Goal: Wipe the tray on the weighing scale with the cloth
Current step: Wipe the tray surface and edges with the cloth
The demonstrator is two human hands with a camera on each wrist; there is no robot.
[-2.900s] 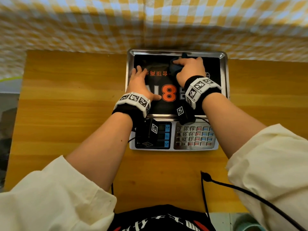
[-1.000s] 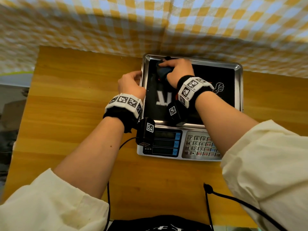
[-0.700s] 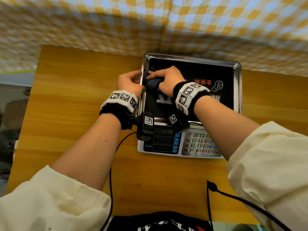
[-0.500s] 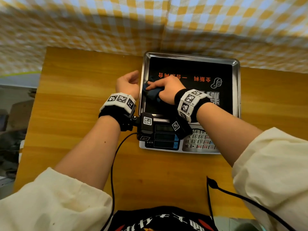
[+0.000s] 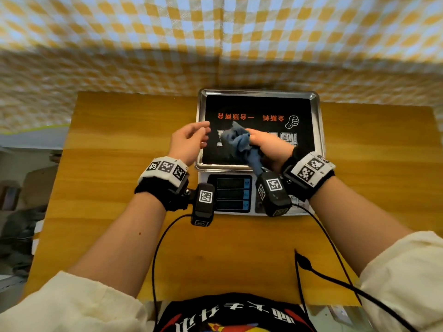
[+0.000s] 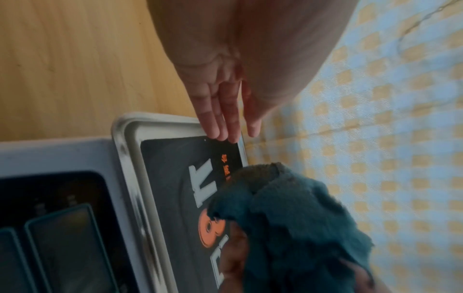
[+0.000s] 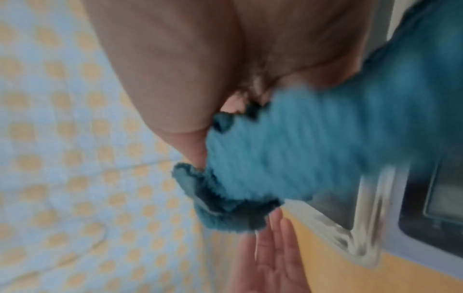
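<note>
My right hand (image 5: 268, 149) had its grip closed around the bunched blue cloth (image 5: 238, 142), lifted over the tray's near-left part. My left hand (image 5: 189, 142) was open, fingers straight, at the left rim of the tray (image 5: 320, 130). The tray sat on the weighing scale (image 5: 233, 195), on the table (image 5: 119, 188). Checked fabric (image 5: 215, 39) hung beyond.

The black mat inside the tray (image 5: 320, 130) carries orange Chinese text, upside down from the head view: 全新料 and 一台顶两台, beside a white thumbs-up sign. Larger white characters below are partly hidden by the cloth (image 5: 237, 142). Square coded markers sit on both wristbands.
</note>
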